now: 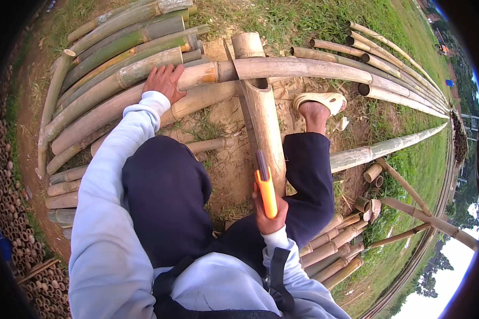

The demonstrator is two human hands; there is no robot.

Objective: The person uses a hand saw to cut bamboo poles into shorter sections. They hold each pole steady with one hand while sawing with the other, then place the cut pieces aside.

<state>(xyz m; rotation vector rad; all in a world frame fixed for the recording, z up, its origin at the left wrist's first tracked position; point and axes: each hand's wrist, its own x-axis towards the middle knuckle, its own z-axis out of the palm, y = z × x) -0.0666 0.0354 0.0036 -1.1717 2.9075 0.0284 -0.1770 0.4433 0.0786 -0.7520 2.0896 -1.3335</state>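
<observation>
My right hand (271, 213) is wrapped around the orange handle of a hand saw (248, 114). The saw's long blade points away from me and crosses a thick bamboo pole (303, 68), its teeth against or in the pole; how deep they sit I cannot tell. Left of the blade, my left hand (165, 84) grips the same pole from above, fingers curled over it. Under the cut the pole lies across a notched bamboo piece (270, 127) that runs away from me between my legs.
Cut bamboo lengths (138, 34) are stacked at the left. Long poles (388, 64) reach to the far right. Short pieces (335, 244) lie beside my right leg, near a bamboo frame (431, 218). My sandalled foot (319, 103) stands close to the notched piece.
</observation>
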